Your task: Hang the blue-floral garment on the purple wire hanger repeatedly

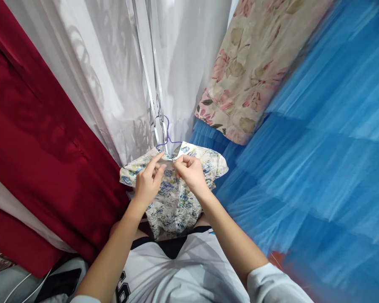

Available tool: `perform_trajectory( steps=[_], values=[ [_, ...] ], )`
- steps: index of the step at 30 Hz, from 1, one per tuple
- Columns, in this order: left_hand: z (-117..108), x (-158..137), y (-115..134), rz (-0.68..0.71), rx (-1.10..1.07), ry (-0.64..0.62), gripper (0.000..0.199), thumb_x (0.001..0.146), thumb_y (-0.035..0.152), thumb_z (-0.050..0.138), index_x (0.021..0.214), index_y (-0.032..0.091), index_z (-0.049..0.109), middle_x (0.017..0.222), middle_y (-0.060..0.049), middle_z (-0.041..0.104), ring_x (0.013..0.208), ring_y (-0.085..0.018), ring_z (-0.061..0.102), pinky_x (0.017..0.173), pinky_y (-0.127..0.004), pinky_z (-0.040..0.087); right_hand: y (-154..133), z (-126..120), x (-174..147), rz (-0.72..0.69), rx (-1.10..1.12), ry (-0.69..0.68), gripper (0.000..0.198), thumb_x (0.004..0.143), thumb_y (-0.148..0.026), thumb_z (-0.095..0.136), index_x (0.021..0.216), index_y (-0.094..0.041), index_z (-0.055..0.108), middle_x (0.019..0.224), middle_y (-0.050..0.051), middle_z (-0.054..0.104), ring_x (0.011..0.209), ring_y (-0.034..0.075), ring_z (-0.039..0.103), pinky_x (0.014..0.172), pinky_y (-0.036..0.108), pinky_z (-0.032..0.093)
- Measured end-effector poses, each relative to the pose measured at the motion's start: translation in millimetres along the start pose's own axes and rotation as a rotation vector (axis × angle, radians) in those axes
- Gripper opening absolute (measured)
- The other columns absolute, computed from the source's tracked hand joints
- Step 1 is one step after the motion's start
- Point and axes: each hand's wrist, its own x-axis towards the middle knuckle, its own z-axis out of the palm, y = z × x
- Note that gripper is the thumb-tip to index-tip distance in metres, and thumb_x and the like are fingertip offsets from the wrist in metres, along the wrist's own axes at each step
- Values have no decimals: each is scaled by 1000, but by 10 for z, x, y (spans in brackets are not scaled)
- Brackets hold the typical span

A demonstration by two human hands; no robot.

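Note:
A short-sleeved white garment with blue and yellow flowers [169, 210] hangs in front of me on a thin purple hanger [169, 134]. My right hand [191, 170] is closed in a pinch at the front of its neckline, just below the collar. Beside it, my left hand [149, 180] has thumb and index finger apart, the index fingertip close to the left edge of the neckline. Whether that fingertip touches the cloth, I cannot tell. The hanger's hook meets white straps [154, 75] that come down from above.
White curtain-like fabric [107, 63] hangs behind. Dark red cloth [50, 139] drapes on the left, with a dark flat device [60, 283] and white cable [34, 286] below. To the right hang a pink-flowered beige cloth [240, 75] and layered blue tulle [318, 160].

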Motion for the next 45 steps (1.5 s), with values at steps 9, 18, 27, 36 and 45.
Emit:
perform_trajectory(
  steps=[9, 18, 27, 36, 45],
  values=[
    [-208, 437, -139, 90, 77, 354, 18, 94, 28, 52, 88, 17, 64, 84, -4, 65, 84, -16, 61, 80, -25, 45, 513, -14, -42, -121, -463, 69, 15, 74, -21, 55, 61, -20, 49, 51, -3, 52, 48, 11, 46, 50, 22, 33],
    [-338, -98, -1323, -835, -1026, 856, 15, 88, 23, 54, 75, 17, 53, 69, 0, 60, 70, -13, 60, 80, -27, 49, 713, 8, -606, 28, -381, -141, 11, 74, -21, 55, 63, -19, 53, 54, -4, 53, 50, 11, 47, 50, 21, 33],
    [603, -692, -523, -772, -1207, 338, 20, 80, 32, 71, 91, 15, 68, 91, -5, 67, 84, -15, 62, 79, -25, 48, 1232, -742, -906, 136, -446, 240, 19, 78, -31, 57, 63, -20, 52, 54, -3, 50, 51, 14, 47, 52, 24, 36],
    [664, -465, 354, -155, -712, -206, 21, 93, 35, 56, 90, 18, 69, 112, -9, 56, 112, -22, 53, 99, -33, 40, 780, -550, -1001, 9, -140, -259, 39, 93, -48, 48, 112, -19, 66, 111, 9, 67, 110, 27, 56, 100, 41, 41],
    [642, -495, 73, -92, -776, -643, 58, 98, 58, 24, 108, 16, 63, 99, -10, 63, 93, -23, 58, 89, -35, 46, 512, -666, -1011, 476, 368, -313, 41, 81, -58, 57, 74, -18, 65, 64, 2, 59, 61, 18, 55, 62, 29, 46]
  ],
)
